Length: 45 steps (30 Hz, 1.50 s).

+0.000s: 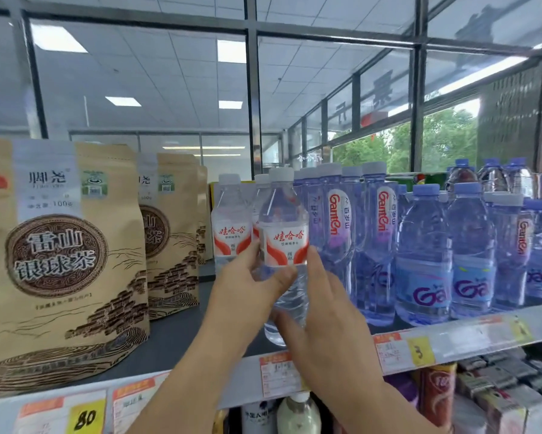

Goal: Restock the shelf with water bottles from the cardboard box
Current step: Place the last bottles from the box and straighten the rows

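A clear water bottle (284, 242) with a white cap and a red-and-white label stands near the front of the dark top shelf (182, 336). My left hand (247, 283) grips its left side, thumb across the front below the label. My right hand (320, 308) touches its right side and lower body with straight fingers. Two more bottles of the same kind (231, 227) stand just behind it. The cardboard box is out of view.
Tall brown tea pouches (60, 261) fill the shelf to the left. Rows of blue-tinted Ganten bottles (420, 252) crowd the right. Price tags (276, 374) line the shelf's front edge. Cans and cartons (442, 396) sit on the shelf below. Windows rise behind.
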{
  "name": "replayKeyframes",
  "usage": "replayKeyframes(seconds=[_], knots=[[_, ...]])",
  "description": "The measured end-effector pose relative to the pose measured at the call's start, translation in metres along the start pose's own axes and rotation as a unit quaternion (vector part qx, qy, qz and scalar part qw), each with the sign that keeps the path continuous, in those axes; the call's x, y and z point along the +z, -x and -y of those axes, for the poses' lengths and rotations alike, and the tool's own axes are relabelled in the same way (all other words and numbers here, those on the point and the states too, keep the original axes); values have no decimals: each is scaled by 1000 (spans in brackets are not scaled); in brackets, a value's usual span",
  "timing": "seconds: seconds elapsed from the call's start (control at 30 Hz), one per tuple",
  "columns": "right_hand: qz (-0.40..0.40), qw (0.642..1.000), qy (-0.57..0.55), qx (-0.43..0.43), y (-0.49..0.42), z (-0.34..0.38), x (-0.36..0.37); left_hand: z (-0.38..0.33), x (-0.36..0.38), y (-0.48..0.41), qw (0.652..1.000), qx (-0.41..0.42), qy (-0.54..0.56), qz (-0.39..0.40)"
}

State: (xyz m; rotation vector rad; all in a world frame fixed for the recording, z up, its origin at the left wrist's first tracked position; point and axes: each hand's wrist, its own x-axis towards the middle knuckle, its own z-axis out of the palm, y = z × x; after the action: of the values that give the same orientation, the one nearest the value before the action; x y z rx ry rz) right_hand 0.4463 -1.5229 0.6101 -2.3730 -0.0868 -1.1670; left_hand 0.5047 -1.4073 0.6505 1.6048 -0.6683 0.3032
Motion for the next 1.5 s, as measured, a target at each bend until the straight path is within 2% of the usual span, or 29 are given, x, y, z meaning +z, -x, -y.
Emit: replayKeyframes(seconds=[0.07, 0.1, 0.2, 0.27, 0.33, 0.43, 0.57, 0.77, 1.07, 1.27, 1.5], knots=[[-18, 1000, 13, -17, 1, 1, -1, -1, -3, 7, 995, 36, -91, -23], [-28, 999, 23, -25, 2, 2, -1, 0, -7, 11, 989, 56, -123, -58], [-54, 996, 49, -47, 5, 5, 1, 0, -26, 12, 963, 101, -132, -214], [-54, 995, 64, -51, 4, 7, 3, 1, -37, 3, 950, 89, -176, -242], [-40, 996, 69, -40, 3, 9, 6, 0, -42, -7, 963, 41, -166, -208], [-11, 996, 87, -25, -2, 11, 9, 5, -42, -19, 987, -15, -94, -129], [16, 994, 110, -21, -11, 12, 13, 18, -43, -23, 988, -10, -117, -101], [78, 985, 153, -31, -26, 18, 18, 22, -43, -22, 985, -4, -136, -105], [181, 966, 180, 34, -44, 27, 31, 21, -37, -22, 982, -14, -156, -101], [196, 966, 165, 29, -41, 24, 29, 16, -33, -19, 979, -24, -174, -105], [143, 986, 88, 4, -21, 21, 10, 2, -26, -7, 973, -1, -192, -130]])
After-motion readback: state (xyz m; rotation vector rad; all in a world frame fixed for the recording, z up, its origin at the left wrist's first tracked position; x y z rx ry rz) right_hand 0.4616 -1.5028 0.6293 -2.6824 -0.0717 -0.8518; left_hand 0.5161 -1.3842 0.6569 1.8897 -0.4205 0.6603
